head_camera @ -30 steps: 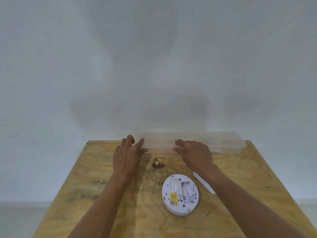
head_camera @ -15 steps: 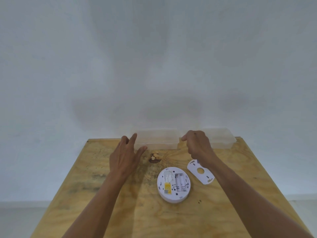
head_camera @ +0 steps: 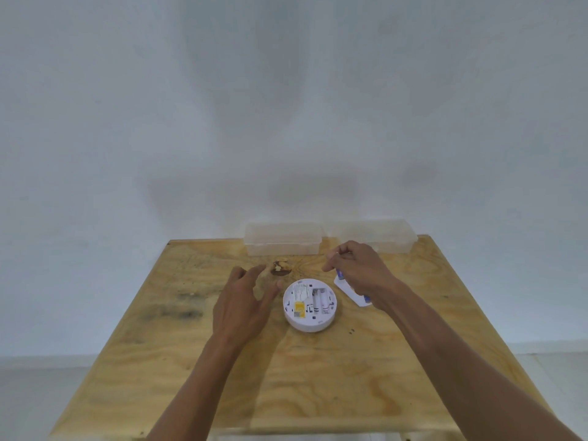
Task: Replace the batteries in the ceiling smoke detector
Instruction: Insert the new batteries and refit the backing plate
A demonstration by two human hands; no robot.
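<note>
Head view: smoke detector (head_camera: 309, 308) centre frame on counter (head_camera: 318, 383), back up, bay empty; light, rigid, best held by rim. Right hand (head_camera: 359, 275) fingers curled round blue batteries (head_camera: 340, 274), slick. Left hand (head_camera: 241, 305) fingers spread, beside detector.

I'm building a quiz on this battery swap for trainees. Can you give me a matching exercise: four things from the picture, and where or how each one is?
Things:
1. smoke detector
2. left hand
3. right hand
4. clear plastic boxes

States:
A. at the table's far edge, by the wall
B. fingers spread, holding nothing, just left of the white disc
C. lying back side up, battery bay open and empty
D. fingers curled round small blue-tipped things, probably batteries

Pairs: 1-C, 2-B, 3-D, 4-A
</note>
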